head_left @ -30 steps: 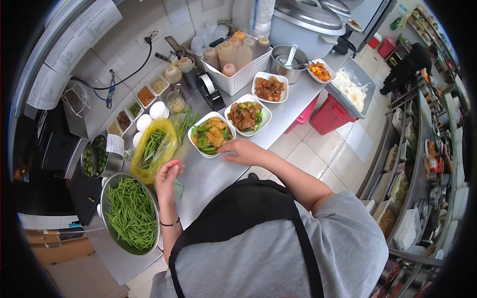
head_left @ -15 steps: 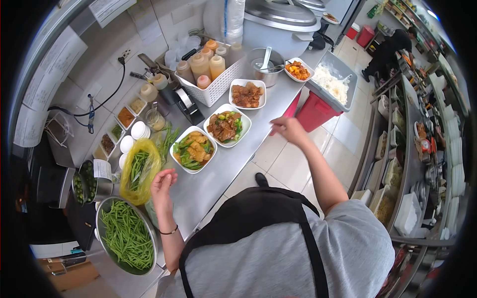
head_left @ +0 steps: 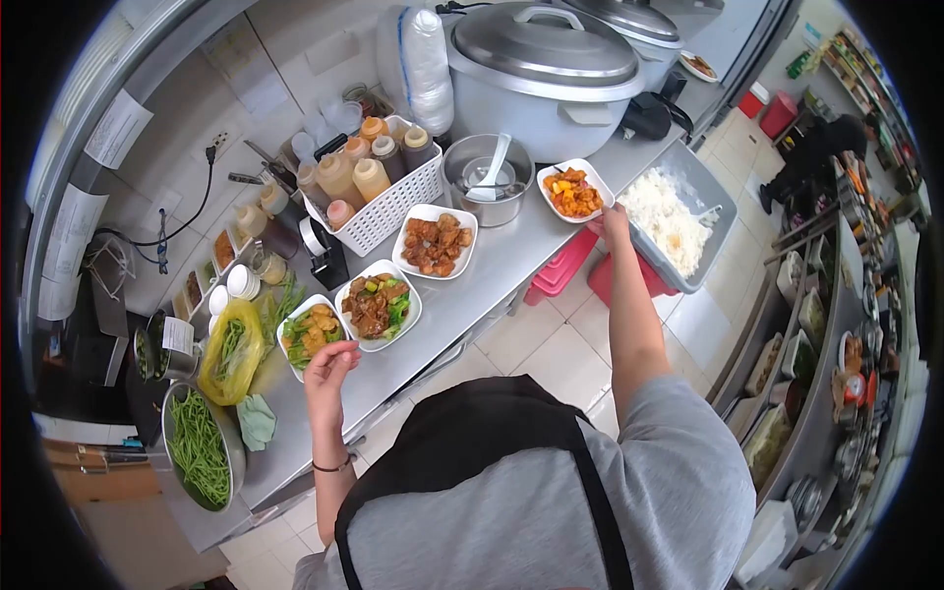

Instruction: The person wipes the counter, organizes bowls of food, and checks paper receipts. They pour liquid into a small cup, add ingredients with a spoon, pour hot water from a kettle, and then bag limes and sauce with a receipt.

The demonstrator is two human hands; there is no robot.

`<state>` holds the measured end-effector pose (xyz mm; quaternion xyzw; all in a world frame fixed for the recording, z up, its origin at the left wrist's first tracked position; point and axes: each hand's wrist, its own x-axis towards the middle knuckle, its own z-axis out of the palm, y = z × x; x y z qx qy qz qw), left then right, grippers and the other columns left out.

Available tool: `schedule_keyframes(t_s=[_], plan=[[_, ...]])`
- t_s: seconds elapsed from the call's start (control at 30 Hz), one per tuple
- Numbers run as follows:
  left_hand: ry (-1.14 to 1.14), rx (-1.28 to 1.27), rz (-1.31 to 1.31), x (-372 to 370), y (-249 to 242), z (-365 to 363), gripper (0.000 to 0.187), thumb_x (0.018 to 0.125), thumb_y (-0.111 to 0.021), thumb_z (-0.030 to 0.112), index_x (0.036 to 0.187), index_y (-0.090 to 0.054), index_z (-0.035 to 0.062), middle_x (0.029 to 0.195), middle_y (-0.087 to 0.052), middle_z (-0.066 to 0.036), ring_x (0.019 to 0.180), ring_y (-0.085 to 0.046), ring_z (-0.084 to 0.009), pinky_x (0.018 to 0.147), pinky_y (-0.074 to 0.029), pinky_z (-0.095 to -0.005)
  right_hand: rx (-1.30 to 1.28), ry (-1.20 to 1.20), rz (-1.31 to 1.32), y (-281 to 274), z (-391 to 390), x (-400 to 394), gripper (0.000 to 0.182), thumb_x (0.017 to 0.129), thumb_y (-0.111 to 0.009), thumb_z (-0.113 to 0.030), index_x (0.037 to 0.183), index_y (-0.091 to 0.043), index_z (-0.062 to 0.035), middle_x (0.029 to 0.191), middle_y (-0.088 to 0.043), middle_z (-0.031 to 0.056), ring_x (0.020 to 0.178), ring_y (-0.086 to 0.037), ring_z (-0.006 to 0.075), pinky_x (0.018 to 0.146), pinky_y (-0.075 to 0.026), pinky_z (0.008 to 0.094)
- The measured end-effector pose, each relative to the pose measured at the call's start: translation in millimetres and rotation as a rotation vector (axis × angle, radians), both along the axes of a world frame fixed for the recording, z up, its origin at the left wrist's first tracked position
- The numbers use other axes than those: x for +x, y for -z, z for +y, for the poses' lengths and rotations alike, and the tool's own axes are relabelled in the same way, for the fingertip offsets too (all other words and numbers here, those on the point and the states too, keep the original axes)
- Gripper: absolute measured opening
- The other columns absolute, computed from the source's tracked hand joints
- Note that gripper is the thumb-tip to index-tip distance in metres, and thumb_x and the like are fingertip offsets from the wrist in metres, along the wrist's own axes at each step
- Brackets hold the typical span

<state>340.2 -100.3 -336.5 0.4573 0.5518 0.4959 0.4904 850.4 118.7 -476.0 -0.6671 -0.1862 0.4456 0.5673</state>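
Note:
My right hand (head_left: 615, 226) grips the right rim of a white square bowl (head_left: 574, 192) of orange saucy pieces with yellow chunks; the fingertips are partly hidden. My left hand (head_left: 329, 376) holds nothing, its fingers loosely bent and apart, just in front of a white bowl of golden pieces and greens (head_left: 312, 334). Beside that stand a bowl of brown meat with green vegetables (head_left: 379, 305) and a bowl of browned chunks (head_left: 435, 242). All three sit in a row on the steel counter (head_left: 472, 315).
A steel pot with a white ladle (head_left: 489, 182) stands beside a white basket of sauce bottles (head_left: 379, 211). A large rice cooker (head_left: 551, 88) is behind. Right of the counter is a grey tub of rice (head_left: 674, 221). Green beans fill a steel bowl (head_left: 202, 447) at left.
My right hand has reached forward to the bowl of orange pieces and taken its rim. My view has shifted right, and my left hand stays near the bowl with greens.

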Motion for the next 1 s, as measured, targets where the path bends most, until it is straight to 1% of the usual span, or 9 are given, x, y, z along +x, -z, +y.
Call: schedule_keyframes(t_s=[0.13,0.27,0.5,0.57,0.63,0.73,0.9,0.97,1.0], plan=[[-0.034,-0.02,0.045,21,-9,2,0.016,0.083,-0.055,0.011,0.095,-0.059,0.001,0.092,-0.061,-0.005,0.082,-0.057,-0.0122,0.074,-0.044,-0.0251,0.028,-0.034,0.037,11,10,5,0.038,0.084,-0.042,-0.008,0.12,-0.031,-0.0037,0.093,-0.055,0.0165,0.069,-0.062,0.0233,0.055,-0.055,0.0318],[0.02,-0.074,0.073,37,-12,6,0.016,0.084,-0.054,0.011,0.095,-0.059,0.0005,0.091,-0.061,-0.006,0.083,-0.057,-0.0123,0.074,-0.044,-0.0251,0.037,-0.036,-0.002,12,8,10,0.038,0.082,-0.042,-0.005,0.119,-0.033,-0.0015,0.093,-0.056,0.0171,0.068,-0.063,0.0239,0.051,-0.056,0.0309],[0.008,-0.091,0.081,39,-5,1,0.017,0.084,-0.052,0.011,0.094,-0.059,0.0003,0.091,-0.061,-0.006,0.082,-0.057,-0.0132,0.073,-0.044,-0.0258,0.104,-0.083,-0.353,-16,-45,15,0.032,0.079,-0.046,-0.002,0.111,-0.044,0.0018,0.08,-0.059,0.0164,0.058,-0.062,0.0226,0.043,-0.054,0.0294],[-0.002,-0.106,0.091,33,0,-6,0.017,0.084,-0.052,0.011,0.095,-0.059,0.0,0.092,-0.061,-0.007,0.082,-0.057,-0.014,0.074,-0.044,-0.0264,0.166,-0.139,-0.414,-26,-66,9,0.032,0.079,-0.047,-0.002,0.111,-0.045,0.0009,0.076,-0.058,0.0135,0.059,-0.06,0.0176,0.044,-0.052,0.0272],[-0.006,-0.117,0.039,27,7,-13,0.017,0.084,-0.053,0.011,0.095,-0.06,-0.0001,0.093,-0.062,-0.007,0.084,-0.058,-0.0133,0.075,-0.045,-0.0258,0.177,-0.265,-0.447,-76,-98,-27,0.033,0.079,-0.047,-0.003,0.112,-0.046,-0.0001,0.077,-0.057,0.012,0.061,-0.058,0.015,0.047,-0.05,0.0249],[0.017,-0.082,0.02,12,10,-21,0.019,0.085,-0.054,0.013,0.097,-0.059,-0.0004,0.093,-0.061,-0.007,0.085,-0.058,-0.0137,0.076,-0.045,-0.0255,0.157,-0.508,-0.452,-107,-119,-85,0.036,0.079,-0.044,-0.003,0.115,-0.046,-0.002,0.076,-0.057,0.0087,0.061,-0.057,0.0123,0.049,-0.047,0.0209],[-0.071,-0.016,0.023,-57,19,-35,0.027,0.087,-0.05,0.02,0.102,-0.058,-0.0014,0.095,-0.061,-0.007,0.084,-0.057,-0.0132,0.077,-0.045,-0.0269,0.1,-1.065,-0.264,-102,-131,-226,0.042,0.08,-0.045,-0.002,0.122,-0.041,-0.0042,0.07,-0.057,0.0043,0.055,-0.054,0.0078,0.048,-0.046,0.0209],[-0.127,-0.007,0.045,-100,21,-44,0.031,0.089,-0.048,0.023,0.105,-0.057,-0.0012,0.096,-0.061,-0.007,0.084,-0.057,-0.0128,0.077,-0.045,-0.027,0.294,-1.284,-0.165,-83,-138,-299,0.04,0.079,-0.045,-0.002,0.119,-0.043,-0.0039,0.077,-0.058,0.0057,0.06,-0.056,0.0096,0.049,-0.048,0.0226],[-0.114,-0.021,-0.024,-120,22,-50,0.033,0.089,-0.046,0.025,0.109,-0.056,0.0001,0.096,-0.061,-0.006,0.084,-0.056,-0.0124,0.077,-0.045,-0.027,0.239,-1.362,-0.18,-99,-151,-338,0.04,0.078,-0.045,-0.002,0.118,-0.043,-0.0038,0.08,-0.058,0.0062,0.063,-0.057,0.0109,0.051,-0.049,0.0231]])
